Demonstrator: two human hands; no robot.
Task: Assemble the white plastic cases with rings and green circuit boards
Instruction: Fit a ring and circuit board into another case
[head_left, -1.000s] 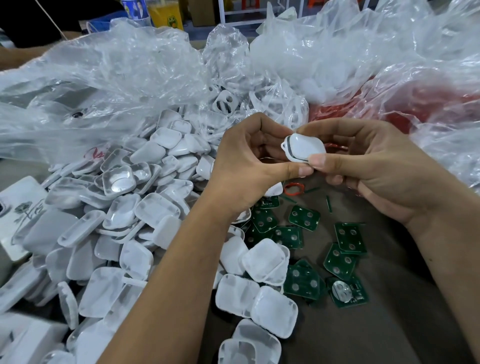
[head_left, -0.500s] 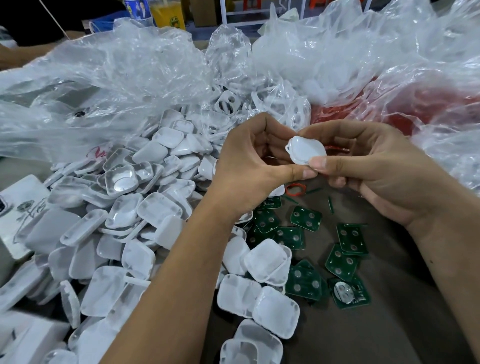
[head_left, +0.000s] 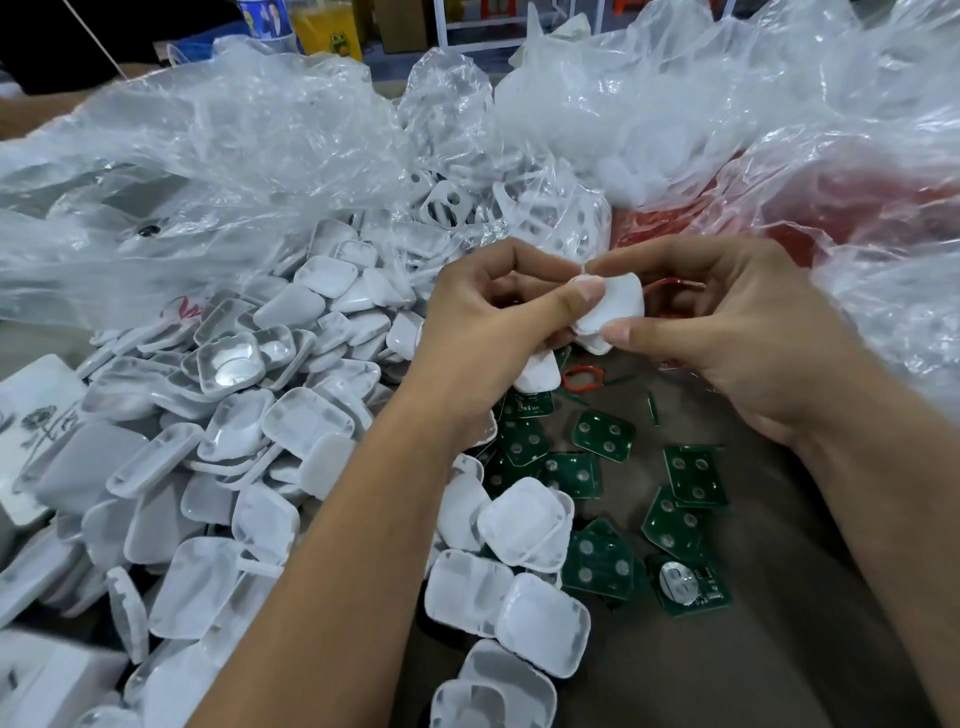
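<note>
Both hands hold one small white plastic case (head_left: 615, 309) at the middle of the view, above the table. My left hand (head_left: 498, 332) pinches its left edge between thumb and forefinger. My right hand (head_left: 727, 332) pinches its right side, thumb below and forefinger on top. An orange ring (head_left: 583, 378) lies on the table just under the hands. Several green circuit boards (head_left: 605, 435) lie scattered below it. A large heap of white case halves (head_left: 260, 415) fills the left side.
Crumpled clear plastic bags (head_left: 260, 182) cover the back of the table; one at the right holds red parts (head_left: 857, 208). More white case halves (head_left: 524, 519) lie near the boards. A white box (head_left: 31, 415) sits at the left edge. The brown table (head_left: 727, 649) shows at the lower right.
The case has turned in my fingers: its dark side slot no longer shows. My left thumb has moved up onto its left edge, and both forefingers now meet on top.
</note>
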